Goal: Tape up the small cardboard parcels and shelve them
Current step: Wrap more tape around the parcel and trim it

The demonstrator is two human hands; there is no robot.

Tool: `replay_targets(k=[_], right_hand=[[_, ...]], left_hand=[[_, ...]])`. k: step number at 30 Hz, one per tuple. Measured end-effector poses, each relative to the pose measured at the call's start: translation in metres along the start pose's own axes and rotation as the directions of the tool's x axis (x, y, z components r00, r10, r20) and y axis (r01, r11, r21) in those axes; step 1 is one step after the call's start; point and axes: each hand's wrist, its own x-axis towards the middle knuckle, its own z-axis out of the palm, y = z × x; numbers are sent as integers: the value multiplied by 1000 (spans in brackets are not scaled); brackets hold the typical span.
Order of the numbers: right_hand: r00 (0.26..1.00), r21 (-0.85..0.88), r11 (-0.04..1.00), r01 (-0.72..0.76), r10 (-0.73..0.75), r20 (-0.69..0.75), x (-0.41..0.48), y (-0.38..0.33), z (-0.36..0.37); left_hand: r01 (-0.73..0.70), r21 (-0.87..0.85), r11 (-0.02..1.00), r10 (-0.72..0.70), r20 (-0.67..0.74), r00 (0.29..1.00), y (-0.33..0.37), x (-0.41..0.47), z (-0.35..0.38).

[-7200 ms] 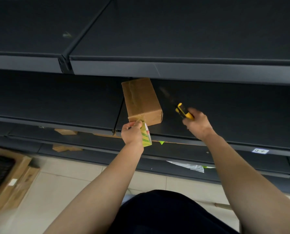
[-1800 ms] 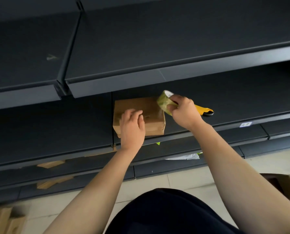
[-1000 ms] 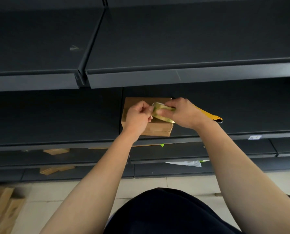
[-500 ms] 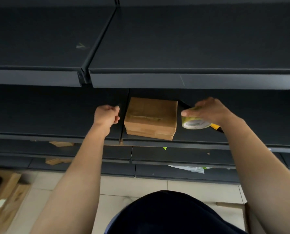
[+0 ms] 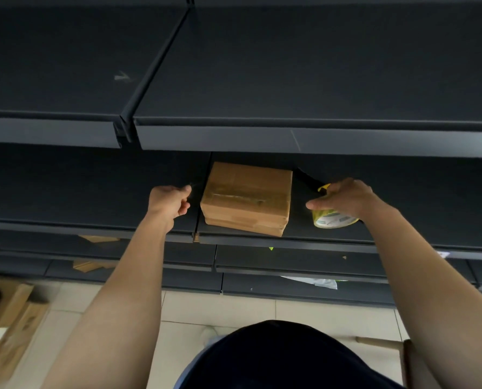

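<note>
The left arm and right arm are bare to the frame's edge, and so are the left hand and right hand. The person wears a dark, near-black top with a paler blue strip along its lower left edge.

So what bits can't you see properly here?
Head view:
- Yellow tool: mostly hidden under the right hand holding the tape roll.
- Left hand: fingers curled; any tape pinched is too thin to see.
- Shelf label: too small to read.
- Floor cardboard: blurred, cut off by the left edge.
</note>
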Motion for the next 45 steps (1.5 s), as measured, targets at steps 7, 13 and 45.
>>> replay_targets(k=[7,13,45], right_hand=[[999,-35,999,-16,18,43,10,-15,23],[995,-30,999,11,-8,99,13,-37,25],[997,4,997,-73,73,33,1,-49,41]], left_hand=[[87,-27,996,-87,9,996,-16,0,18],[95,-40,995,-95,13,995,-21,1,28],[-89,707,701,107,19,994,-1,-41,47]])
